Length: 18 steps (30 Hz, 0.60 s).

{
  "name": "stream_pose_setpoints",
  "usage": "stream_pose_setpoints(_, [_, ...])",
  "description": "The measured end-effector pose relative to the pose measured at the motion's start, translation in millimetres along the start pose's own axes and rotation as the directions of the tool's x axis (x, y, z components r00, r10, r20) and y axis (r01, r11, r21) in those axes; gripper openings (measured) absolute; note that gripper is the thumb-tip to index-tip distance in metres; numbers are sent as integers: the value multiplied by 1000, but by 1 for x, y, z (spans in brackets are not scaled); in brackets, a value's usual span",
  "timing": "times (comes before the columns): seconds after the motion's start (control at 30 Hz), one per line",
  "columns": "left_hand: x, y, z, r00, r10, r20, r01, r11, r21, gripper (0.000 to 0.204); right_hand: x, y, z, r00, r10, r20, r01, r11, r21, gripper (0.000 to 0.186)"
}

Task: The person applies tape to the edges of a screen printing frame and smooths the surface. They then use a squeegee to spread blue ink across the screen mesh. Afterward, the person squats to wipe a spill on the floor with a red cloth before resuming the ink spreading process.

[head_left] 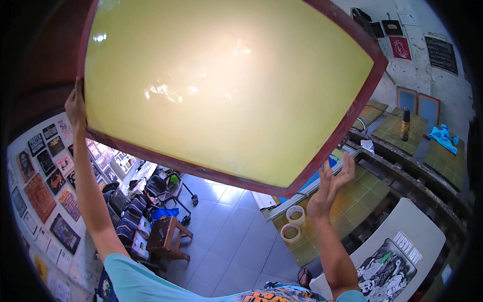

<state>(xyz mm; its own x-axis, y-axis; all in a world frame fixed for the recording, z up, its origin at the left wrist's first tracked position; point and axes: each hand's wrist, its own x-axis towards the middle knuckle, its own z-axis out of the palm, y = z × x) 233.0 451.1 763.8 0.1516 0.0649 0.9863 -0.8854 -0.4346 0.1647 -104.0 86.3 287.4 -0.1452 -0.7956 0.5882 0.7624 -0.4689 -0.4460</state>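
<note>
A large silk-screen printing frame point(221, 126) is raised high in front of me and tilted. Its taut mesh is yellow-green, bordered by dark red bars, and light glints off the surface. My left hand point(76, 106) grips the left bar, with its fingers partly hidden at the edge. Beside the lower right corner, my right hand point(329, 187) is raised with its fingers apart. Nothing shows in it, and it appears to be clear of the bar. Two rolls of tape point(293, 224) lie on the greenish work table below my right hand.
On the right, a printing table point(347, 206) has dark rails, a dark bottle point(405, 123) and a blue glove point(444, 138). A printed grey board point(417, 221) lies near me. At left are a wooden stool point(166, 236), a black chair point(168, 186) and a print-covered wall point(43, 186).
</note>
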Motion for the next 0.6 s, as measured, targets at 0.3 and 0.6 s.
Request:
stream_pose_setpoints(0.3, [-83,3,44,1000,2,30,-3,999,45,68,-44,30,-40,990,134,-35,-137,988,-75,72])
stream_pose_setpoints(0.6, [-112,-13,62,996,65,60,-66,998,9,68,-65,41,-64,971,221,-88,-225,973,-40,73])
